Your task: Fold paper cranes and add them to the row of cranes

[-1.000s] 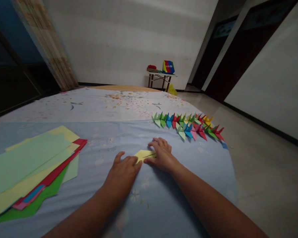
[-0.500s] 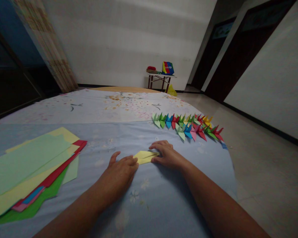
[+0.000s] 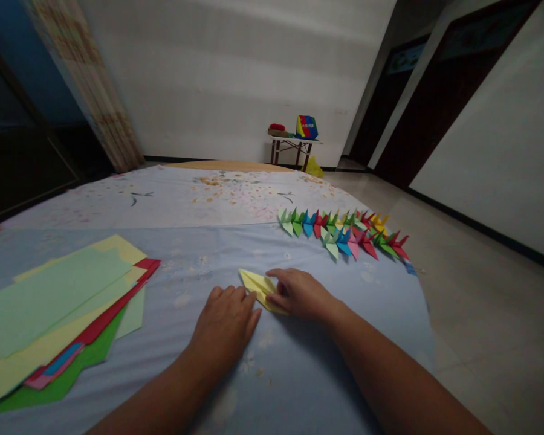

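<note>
A small piece of folded yellow paper (image 3: 254, 283) lies slanted on the blue cloth, its pointed end toward the far left. My right hand (image 3: 301, 293) grips its near right part between thumb and bent fingers, which cover some of the folds. Just to the left, my left hand (image 3: 226, 317) rests palm down on the cloth. Its fingers lie flat, with the index fingertip at the paper's near edge and the thumb apart.
Stacked coloured sheets (image 3: 63, 296) lie on the left. Rows of folded paper cranes (image 3: 344, 232) stand near the right edge of the round table, covered by a floral tablecloth (image 3: 172, 199). A small side table (image 3: 294, 140) stands by the far wall.
The yellow paper has turned, its left end swinging away from me. My left hand has come off its left end and now lies by its near edge; my right hand still holds it.
</note>
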{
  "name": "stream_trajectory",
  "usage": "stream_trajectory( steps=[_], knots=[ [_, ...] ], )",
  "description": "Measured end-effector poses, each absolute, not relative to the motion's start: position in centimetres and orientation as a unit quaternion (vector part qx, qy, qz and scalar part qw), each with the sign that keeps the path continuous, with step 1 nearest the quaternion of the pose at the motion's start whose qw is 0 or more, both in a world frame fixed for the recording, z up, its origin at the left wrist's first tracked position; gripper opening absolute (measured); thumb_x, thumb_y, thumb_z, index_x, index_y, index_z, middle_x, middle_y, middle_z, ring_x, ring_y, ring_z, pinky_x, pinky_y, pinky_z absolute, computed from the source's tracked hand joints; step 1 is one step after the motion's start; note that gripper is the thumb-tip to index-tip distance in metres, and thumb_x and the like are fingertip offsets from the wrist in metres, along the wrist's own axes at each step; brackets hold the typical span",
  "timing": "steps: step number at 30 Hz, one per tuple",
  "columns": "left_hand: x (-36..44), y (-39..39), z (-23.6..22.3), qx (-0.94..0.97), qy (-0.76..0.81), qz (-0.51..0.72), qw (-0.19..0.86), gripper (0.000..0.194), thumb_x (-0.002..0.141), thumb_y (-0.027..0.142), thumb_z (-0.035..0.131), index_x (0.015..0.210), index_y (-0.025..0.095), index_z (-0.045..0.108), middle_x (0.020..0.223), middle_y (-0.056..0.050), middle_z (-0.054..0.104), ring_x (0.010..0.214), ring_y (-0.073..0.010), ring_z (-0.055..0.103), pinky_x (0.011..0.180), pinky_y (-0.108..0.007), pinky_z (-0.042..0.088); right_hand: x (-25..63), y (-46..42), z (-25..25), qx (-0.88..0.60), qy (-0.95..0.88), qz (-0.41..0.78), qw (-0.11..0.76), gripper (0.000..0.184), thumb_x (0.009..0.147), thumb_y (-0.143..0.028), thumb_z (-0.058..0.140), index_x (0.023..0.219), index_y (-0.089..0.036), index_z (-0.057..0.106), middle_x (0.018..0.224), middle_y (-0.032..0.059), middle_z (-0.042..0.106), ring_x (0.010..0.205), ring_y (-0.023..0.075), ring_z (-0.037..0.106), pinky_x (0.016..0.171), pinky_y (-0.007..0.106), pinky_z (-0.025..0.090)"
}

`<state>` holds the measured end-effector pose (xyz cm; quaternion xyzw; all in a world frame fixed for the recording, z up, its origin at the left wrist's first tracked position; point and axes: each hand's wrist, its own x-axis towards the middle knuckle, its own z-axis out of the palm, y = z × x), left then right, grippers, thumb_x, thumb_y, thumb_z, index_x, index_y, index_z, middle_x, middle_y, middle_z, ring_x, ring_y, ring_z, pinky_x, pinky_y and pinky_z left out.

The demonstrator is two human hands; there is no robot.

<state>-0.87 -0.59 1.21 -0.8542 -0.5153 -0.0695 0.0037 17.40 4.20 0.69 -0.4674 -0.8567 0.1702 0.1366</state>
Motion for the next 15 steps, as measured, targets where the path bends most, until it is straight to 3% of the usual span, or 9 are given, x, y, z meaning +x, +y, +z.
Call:
stream_trajectory(
  steps=[5,10,15],
  knots=[
    [-0.6,-0.5,0.9,-0.844,-0.527,-0.093,-0.027,0.030,0.090,0.028,0.034,0.104,0.019,0.059,0.093,-0.008,0.061,0.089,-0.0219,0.053,0.078,-0.036,0.034,16.9,3.1,1.4,-0.393,-0.868,0.268,0.143,0.049,0.084,-0.035,0.048,0.129,-0.020,0.038,0.085,0.0031,0.066,0.073,0.0139,0.059,0.066,0.023,0.040],
    [-0.7,-0.3,0.6,-0.840,-0.529,-0.116,-0.033,0.029,0.088,0.032,0.038,0.108,0.022,0.056,0.101,-0.007,0.061,0.095,-0.0225,0.051,0.083,-0.038,0.031,17.4,3.9,1.3,-0.408,-0.863,0.243,0.173,0.037,0.081,-0.017,0.045,0.119,-0.020,0.049,0.081,0.0020,0.063,0.075,0.0142,0.056,0.071,0.025,0.040],
    [-1.2,0.1,0.0,-0.844,-0.520,-0.128,-0.028,0.029,0.088,0.022,0.039,0.113,0.024,0.054,0.109,-0.006,0.060,0.101,-0.0224,0.049,0.088,-0.041,0.026,18.7,5.0,1.1,-0.372,-0.889,0.170,0.207,0.035,0.072,-0.015,0.061,0.105,-0.025,0.060,0.109,0.0047,0.056,0.104,0.0188,0.044,0.091,0.034,0.031]
  ],
)
